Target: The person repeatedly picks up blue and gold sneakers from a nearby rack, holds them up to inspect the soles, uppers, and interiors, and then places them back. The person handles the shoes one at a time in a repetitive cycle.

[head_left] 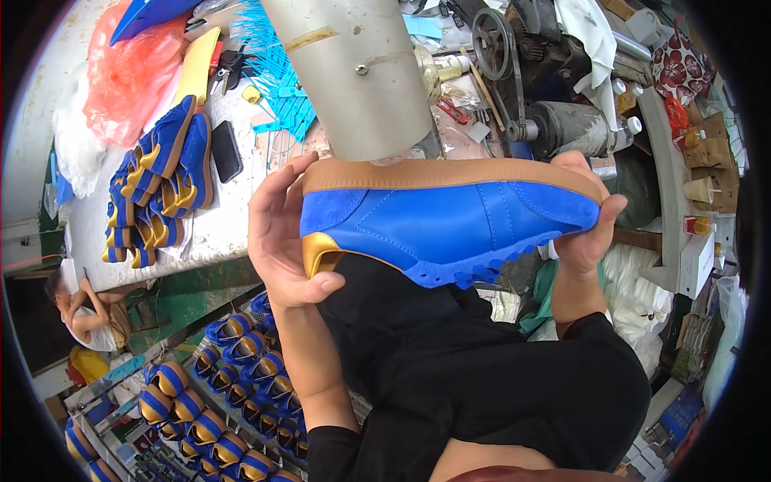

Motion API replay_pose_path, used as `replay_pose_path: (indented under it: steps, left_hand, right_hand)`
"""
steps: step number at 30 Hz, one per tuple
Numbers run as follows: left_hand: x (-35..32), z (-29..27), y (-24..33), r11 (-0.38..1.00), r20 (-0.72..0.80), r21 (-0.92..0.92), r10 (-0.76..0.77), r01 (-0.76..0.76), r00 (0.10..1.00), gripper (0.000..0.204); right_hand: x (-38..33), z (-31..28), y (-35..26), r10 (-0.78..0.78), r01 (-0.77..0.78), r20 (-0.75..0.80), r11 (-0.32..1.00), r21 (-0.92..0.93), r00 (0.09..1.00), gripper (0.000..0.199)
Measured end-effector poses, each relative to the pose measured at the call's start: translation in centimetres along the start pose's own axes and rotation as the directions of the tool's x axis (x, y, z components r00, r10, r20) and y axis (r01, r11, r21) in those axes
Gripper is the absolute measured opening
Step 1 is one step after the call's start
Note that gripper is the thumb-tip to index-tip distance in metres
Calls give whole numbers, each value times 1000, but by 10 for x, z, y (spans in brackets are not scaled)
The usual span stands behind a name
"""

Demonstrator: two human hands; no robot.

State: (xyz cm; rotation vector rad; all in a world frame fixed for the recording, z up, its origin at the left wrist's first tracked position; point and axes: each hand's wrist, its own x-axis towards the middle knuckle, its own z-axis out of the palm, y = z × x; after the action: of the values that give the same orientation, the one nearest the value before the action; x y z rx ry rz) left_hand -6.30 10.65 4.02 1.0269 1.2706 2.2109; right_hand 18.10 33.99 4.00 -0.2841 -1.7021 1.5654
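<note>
A blue sneaker (418,217) with a tan sole and a gold heel lining is held sideways between my two hands, its sole turned up. My left hand (281,233) wraps the heel end, thumb at the gold collar. The toe end sits in the grip of my right hand (590,217), whose fingers lie partly behind it. Along the upper edge, the sole meets or lies just under the lower end of a grey metal machine arm (353,80); whether they touch I cannot tell.
On the white table (233,233) at left lie a stack of blue shoes (165,173), a black phone (227,151) and blue plastic ties (281,88). A belt wheel (491,44) and motor (574,124) stand at right. Shoe racks (241,369) and another person (88,317) are lower left.
</note>
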Motion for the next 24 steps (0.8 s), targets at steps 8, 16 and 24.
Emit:
replay_pose_path:
  steps: [8, 16, 24]
  left_hand:
    - [13, 6, -2, 997, 1, 11, -82, 82, 997, 115]
    - [28, 14, -10, 989, 7, -15, -147, 148, 989, 114]
    - [42, -2, -15, 979, 11, -4, -202, 202, 979, 107]
  right_hand:
    - [2, -7, 2, 82, -79, -77, 996, 52, 994, 85]
    - [-1, -9, 2, 143, -128, -217, 989, 79, 966, 84]
    - [2, 4, 5, 166, -157, -142, 985, 73, 976, 80]
